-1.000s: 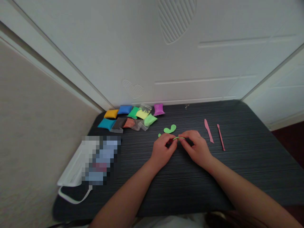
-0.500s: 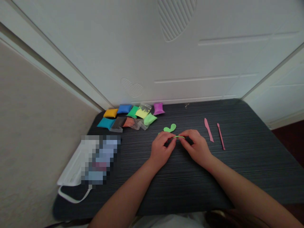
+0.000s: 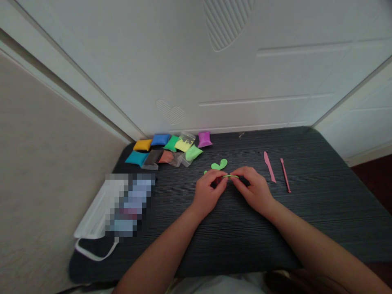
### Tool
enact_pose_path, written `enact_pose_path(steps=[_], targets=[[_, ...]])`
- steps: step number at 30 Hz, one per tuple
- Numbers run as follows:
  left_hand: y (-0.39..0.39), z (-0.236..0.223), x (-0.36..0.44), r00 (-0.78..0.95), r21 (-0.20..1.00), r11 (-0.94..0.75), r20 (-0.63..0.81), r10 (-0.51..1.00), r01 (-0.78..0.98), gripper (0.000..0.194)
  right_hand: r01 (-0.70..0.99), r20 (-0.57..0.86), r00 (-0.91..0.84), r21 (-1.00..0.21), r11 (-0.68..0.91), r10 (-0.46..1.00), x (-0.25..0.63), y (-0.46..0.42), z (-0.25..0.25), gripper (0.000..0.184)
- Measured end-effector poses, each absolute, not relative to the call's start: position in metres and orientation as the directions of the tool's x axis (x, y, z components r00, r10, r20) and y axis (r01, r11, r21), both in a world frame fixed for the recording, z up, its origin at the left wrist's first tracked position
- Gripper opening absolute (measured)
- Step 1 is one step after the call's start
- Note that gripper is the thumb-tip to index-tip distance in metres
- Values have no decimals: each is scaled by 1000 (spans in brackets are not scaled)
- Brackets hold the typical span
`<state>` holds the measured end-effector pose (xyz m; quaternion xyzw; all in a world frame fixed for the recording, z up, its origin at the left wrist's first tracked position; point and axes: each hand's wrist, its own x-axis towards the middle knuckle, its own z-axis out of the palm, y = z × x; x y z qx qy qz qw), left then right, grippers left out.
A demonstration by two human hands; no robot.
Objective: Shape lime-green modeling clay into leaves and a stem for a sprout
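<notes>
Pinched between thumb and forefinger of your left hand [image 3: 210, 190] and of your right hand [image 3: 253, 187], a thin, bright green, soft-looking strip [image 3: 230, 176] spans the small gap between your fingertips above a black, fine-grained surface [image 3: 245, 237]. The strip points sideways, its long axis running left to right and bowed slightly upward in the middle; your fingers cover its ends. Just beyond it lies a flat, light green, two-lobed piece [image 3: 219, 165], while a small green bit [image 3: 205, 172] peeks out behind your left hand. At right, a pink, flat, knife-shaped tool [image 3: 269, 167] and a slim pink rod-shaped tool [image 3: 285, 175] lie side by side, apart, both slanting from far left to near right. Soft packets in two loose rows fill the far left: yellow-orange [image 3: 142, 145], blue [image 3: 160, 139], green [image 3: 172, 143], pale yellow [image 3: 183, 144] and purple [image 3: 205, 139] behind; teal [image 3: 136, 158], dark brown [image 3: 152, 159], rust-orange [image 3: 166, 157] and light green [image 3: 193, 152] in front. Dark marks on the pale yellow packet are too small to read. Nearer you at left, a white strapped face mask [image 3: 94, 218] lies beside a blue-and-black rectangular item [image 3: 133, 206], its face pixelated and any writing illegible.
</notes>
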<state>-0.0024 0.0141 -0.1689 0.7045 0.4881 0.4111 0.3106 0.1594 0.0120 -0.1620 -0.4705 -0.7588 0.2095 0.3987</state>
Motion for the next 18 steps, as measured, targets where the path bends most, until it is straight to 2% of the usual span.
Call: enact_pose_path(steps=[5, 10, 18], targets=[[15, -171, -2, 175, 896, -255, 202, 963, 365, 13, 544, 418, -239, -690, 478, 876, 159, 12, -163, 9], [15, -172, -2, 170, 905, -242, 193, 966, 350, 13, 548, 420, -239, -686, 478, 876, 158, 11, -161, 8], [15, -172, -2, 192, 918, -237, 183, 964, 318, 13, 499, 385, -198, -752, 431, 901, 159, 12, -162, 9]])
